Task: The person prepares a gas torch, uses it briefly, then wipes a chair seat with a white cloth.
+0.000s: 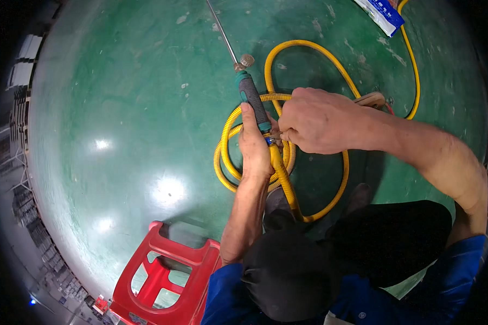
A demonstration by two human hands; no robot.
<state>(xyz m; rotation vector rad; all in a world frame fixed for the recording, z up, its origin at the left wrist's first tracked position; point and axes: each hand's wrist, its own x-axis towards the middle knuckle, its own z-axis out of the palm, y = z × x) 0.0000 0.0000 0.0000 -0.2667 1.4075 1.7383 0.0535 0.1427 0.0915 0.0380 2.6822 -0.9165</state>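
Observation:
My left hand (253, 145) is wrapped round the lower end of a torch (254, 97) with a green and dark grey grip. A thin metal tube (220, 30) runs up from that grip, and a round metal knob (247, 60) sticks out beside its base. At the grip's bottom end a yellow ribbed hose (287, 189) joins on, with a small blue and metal clamp (270, 140) at the joint. My right hand (315, 120) is closed in a pinch right beside the clamp. Whatever its fingers hold is too small and hidden to name.
The hose lies in loops on the green floor (124, 81). A red plastic stool (187, 252) stands at lower left. Partly behind my right wrist is a tan object (371, 100). A blue and white bag (384, 16) lies at the far right, near a thin yellow hose (413, 70).

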